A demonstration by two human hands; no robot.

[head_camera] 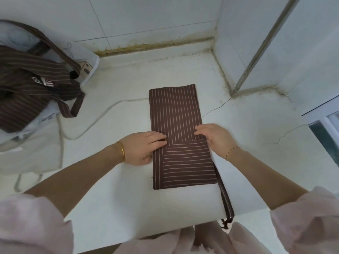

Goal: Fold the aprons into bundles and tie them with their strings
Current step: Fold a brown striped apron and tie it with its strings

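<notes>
Centre: left hand (145, 148), fingers flat, and right hand (213, 138), grip indeterminate, pinned the folded striped apron (176, 110), probably aligning layers; strings (226, 198) trailed lower right.

The folded apron (176, 114) lies flat on the white surface (113, 198) as a long, narrow rectangle of brown cloth with thin pale stripes. On its far part the stripes run lengthwise. Its near part carries a panel (189, 167) with crosswise stripes. Its strings (224, 195) run out from under its near right corner, side by side, and end in a dark knot. Well to the left of the folded apron, a crumpled heap of aprons (27, 83) in the same striped brown cloth sits unfolded, with one strap (71, 107) hanging down toward the folded apron.
</notes>
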